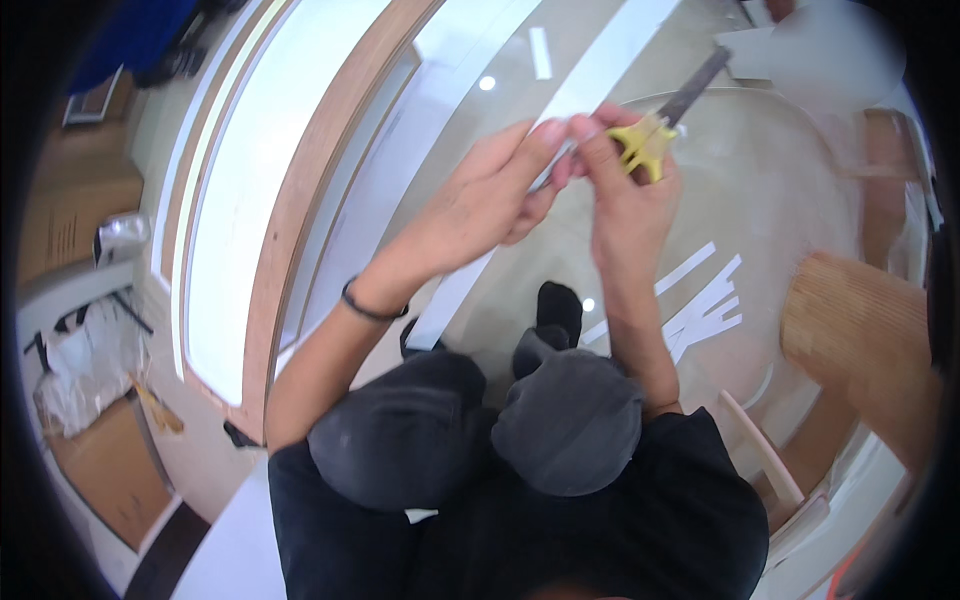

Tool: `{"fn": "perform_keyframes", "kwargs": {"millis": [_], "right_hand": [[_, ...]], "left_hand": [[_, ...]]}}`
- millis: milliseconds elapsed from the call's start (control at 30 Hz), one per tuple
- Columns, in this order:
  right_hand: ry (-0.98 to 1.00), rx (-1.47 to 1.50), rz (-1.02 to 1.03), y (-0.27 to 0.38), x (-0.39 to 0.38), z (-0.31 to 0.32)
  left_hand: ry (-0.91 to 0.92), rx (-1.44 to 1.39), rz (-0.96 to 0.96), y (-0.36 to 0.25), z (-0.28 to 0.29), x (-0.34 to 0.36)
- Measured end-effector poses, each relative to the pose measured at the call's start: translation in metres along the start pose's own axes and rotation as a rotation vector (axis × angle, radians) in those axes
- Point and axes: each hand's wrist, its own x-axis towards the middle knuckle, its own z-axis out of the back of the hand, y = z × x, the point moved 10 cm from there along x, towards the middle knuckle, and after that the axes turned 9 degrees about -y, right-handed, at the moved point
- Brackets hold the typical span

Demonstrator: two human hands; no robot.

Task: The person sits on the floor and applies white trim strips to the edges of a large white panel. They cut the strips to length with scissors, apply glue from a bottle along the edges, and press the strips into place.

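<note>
My left hand [500, 185] is closed on a narrow whitish piece [548, 172], mostly hidden by the fingers, with its thumb raised to my right hand [630, 200]. My right hand is closed round yellow-handled scissors [645, 145], whose dark blades point up and right; its thumb and fingertips also meet at the whitish piece. A long white strip [610, 50] runs diagonally beneath my hands, and a short white strip [540, 52] lies above them. Several cut white strips [720, 270] lie scattered to the right of my right forearm.
A white panel with a wooden edge [285, 260] stands along the left. Cardboard [105, 470] and crumpled plastic [85, 370] lie at far left. A large light-brown wooden piece [850, 330] and a low wooden rail [760, 440] are at right. My knees [565, 430] are below my hands.
</note>
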Motion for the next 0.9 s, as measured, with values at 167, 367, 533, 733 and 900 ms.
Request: {"fn": "perform_keyframes", "kwargs": {"millis": [167,367,533,733,900], "right_hand": [[0.075,0.050,0.031,-0.008,0.000,0.005],[0.079,-0.500,-0.051,-0.038,-0.012,0.047],[0.100,-0.453,-0.017,-0.046,-0.012,0.059],[0.254,-0.512,-0.019,-0.029,-0.029,0.054],[0.322,-0.500,-0.141,-0.024,-0.062,0.066]], "left_hand": [[-0.006,-0.055,-0.021,0.010,0.003,0.004],[-0.005,-0.122,0.097,0.030,0.020,0.014],[0.078,-0.073,0.165,0.043,0.008,0.013],[0.015,0.131,0.080,0.027,0.019,0.005],[0.059,0.219,0.101,0.021,0.018,-0.005]]}}
